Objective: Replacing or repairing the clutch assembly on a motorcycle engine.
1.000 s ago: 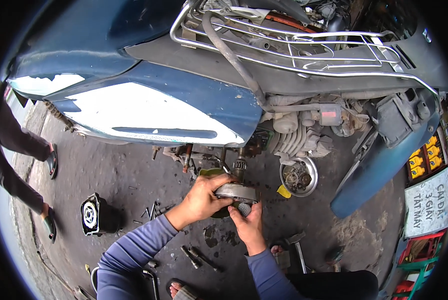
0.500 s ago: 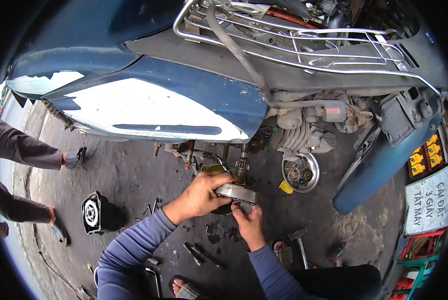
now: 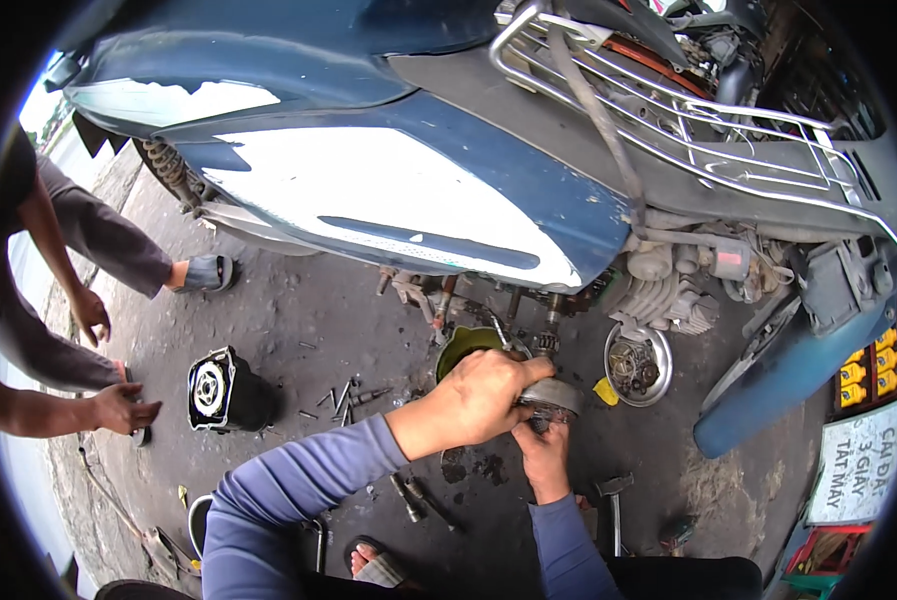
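Observation:
My left hand (image 3: 473,398) is closed round a round, grey metal drum-shaped part (image 3: 553,397), its thumb lying along the upper edge. From below, my right hand (image 3: 545,458) has its fingers closed on the underside of the same part; what its fingertips pinch there is partly hidden. Just above the part, a toothed metal shaft (image 3: 546,343) sticks out below the scooter body (image 3: 448,190). Behind my left hand sits a yellow-green basin (image 3: 461,345), partly covered by the hand.
A metal bowl of small parts (image 3: 663,388) stands right of my hands. Bolts (image 3: 343,397), sockets (image 3: 405,500) and a hammer (image 3: 615,490) lie on the ground. A black housing (image 3: 233,390) sits at left, near another person's hands (image 3: 123,408). A silver rack (image 3: 688,110) tops the scooter.
The view has shifted, so the scene sits further right and lower. The drum-shaped part has tilted in my hands. The other person has bent down, with both hands now showing at left.

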`<state>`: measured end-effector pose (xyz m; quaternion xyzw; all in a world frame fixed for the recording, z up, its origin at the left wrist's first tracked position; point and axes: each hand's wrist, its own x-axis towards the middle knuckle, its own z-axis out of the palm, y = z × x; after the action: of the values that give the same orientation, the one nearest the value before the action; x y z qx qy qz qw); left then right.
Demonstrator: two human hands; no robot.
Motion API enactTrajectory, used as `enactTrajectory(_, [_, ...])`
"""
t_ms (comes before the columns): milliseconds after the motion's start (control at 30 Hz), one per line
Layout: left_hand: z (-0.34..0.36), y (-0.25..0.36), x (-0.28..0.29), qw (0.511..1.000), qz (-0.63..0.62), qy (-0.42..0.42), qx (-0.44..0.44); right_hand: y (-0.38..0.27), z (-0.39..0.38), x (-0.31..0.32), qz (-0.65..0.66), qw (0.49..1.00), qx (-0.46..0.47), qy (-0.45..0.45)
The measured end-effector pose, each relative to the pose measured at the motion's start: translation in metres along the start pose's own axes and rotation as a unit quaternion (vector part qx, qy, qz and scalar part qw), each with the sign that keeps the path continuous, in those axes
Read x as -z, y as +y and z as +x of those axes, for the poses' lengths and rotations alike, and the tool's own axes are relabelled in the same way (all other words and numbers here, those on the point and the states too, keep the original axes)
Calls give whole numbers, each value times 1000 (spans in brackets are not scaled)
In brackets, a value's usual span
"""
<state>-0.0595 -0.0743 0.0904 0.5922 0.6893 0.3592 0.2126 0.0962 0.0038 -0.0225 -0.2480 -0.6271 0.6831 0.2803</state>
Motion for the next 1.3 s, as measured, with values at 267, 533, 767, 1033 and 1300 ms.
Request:
enactTrajectory(267, [-23, 1, 6, 999, 34, -34, -7, 8, -1, 16, 28, 990, -104, -92])
enactTrajectory(533, [-117, -2, 16, 998, -1, 23, 51, -5, 19, 21, -261, 956, 92, -92])
enactTrajectory(767, [-251, -36, 14, 878, -326, 194, 292, 9, 22, -1, -302, 940, 149, -48])
enactTrajectory(1033, [-303, -57, -22, 656, -591, 362, 298, 25, 22, -9, -270, 939, 198, 84])
enactTrajectory(1300, [-320, -71, -43, 568, -627, 454, 281, 38, 25, 3, -216, 952, 204, 72])
